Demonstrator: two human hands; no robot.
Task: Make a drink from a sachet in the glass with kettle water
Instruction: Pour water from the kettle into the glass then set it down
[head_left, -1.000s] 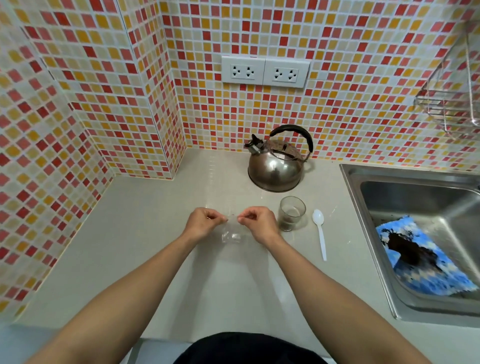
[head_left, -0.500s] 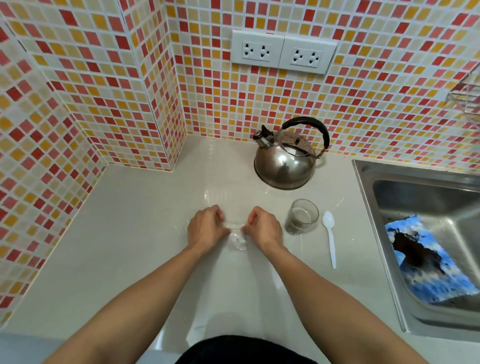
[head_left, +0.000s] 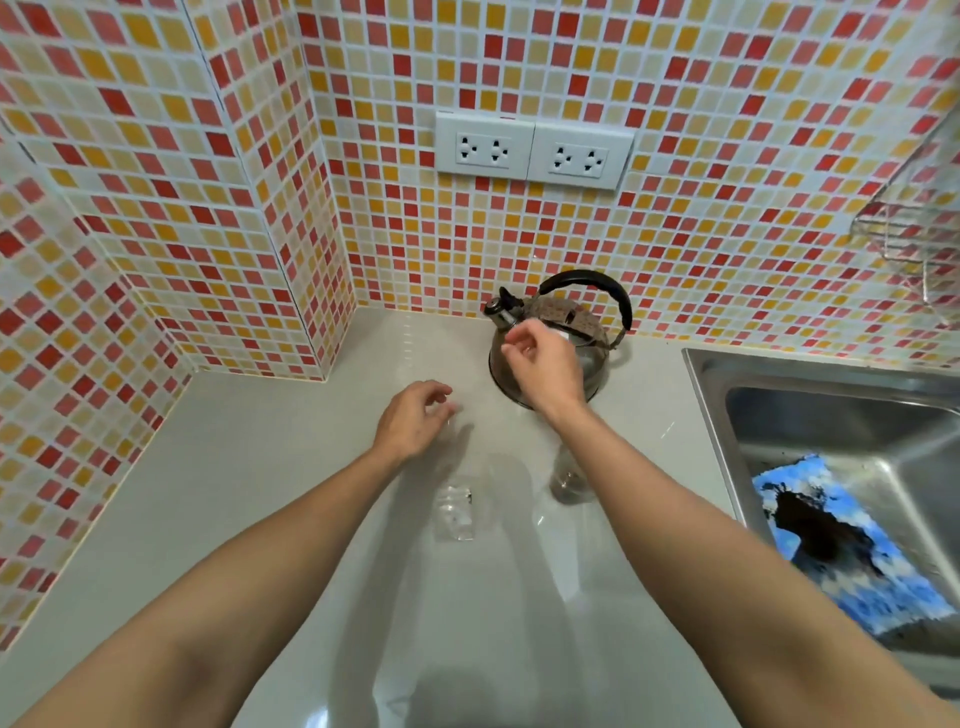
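Observation:
A clear plastic sachet lies flat on the pale counter, nearer to me than both hands. My left hand hovers above the counter just beyond it, fingers loosely apart and empty. My right hand is raised in front of the steel kettle, fingers apart, near its spout and under its black handle. The glass stands on the counter beside my right forearm, which hides part of it.
A steel sink sits at the right with a blue cloth inside. Mosaic tiled walls close the back and left. Two white sockets are above the kettle. A wire rack hangs at the far right.
Both hands have let go of the sachet, which now lies on the counter. My right hand has risen towards the kettle; my left hand has lifted and opened.

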